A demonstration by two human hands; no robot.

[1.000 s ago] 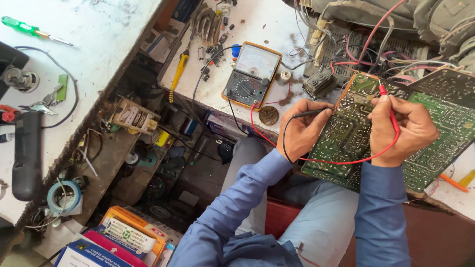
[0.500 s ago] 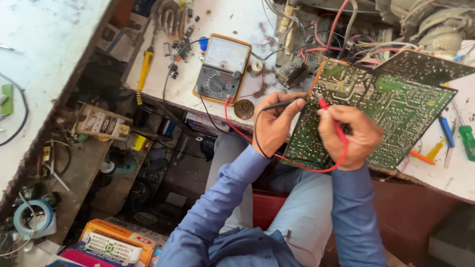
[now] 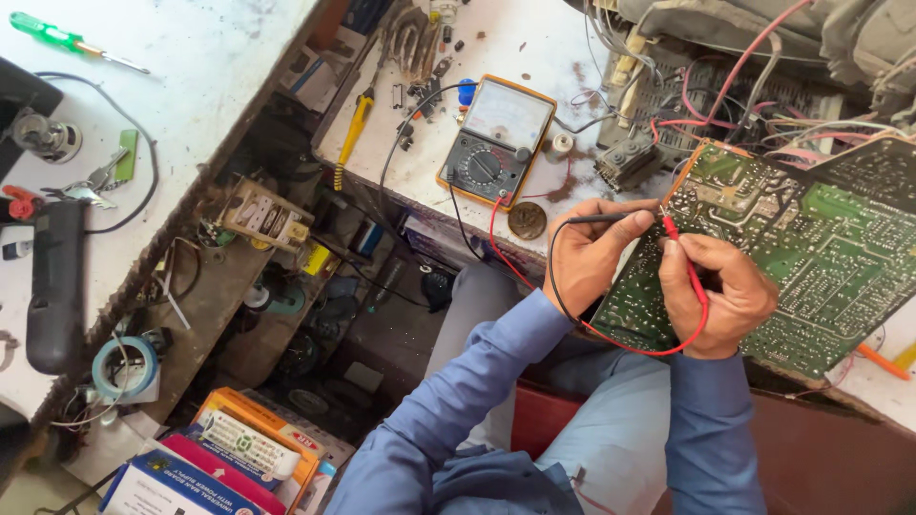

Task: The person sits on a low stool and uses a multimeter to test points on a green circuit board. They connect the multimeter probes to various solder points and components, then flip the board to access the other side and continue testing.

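Cluttered white counter (image 3: 258,57) is seen; the green circuit board (image 3: 811,257) is cut off at right, leaning on it. A black probe (image 3: 606,218) is gripped by the left hand (image 3: 592,257), a red probe (image 3: 685,259) by the right hand (image 3: 720,296), tips hard to discern.

An analog meter (image 3: 496,141) in an orange case lies on the white bench, its pale dial window above a black knob. At bottom left, flat boxes are stacked: an orange box (image 3: 256,420), a pink one (image 3: 224,472), a blue-and-white one (image 3: 157,486).
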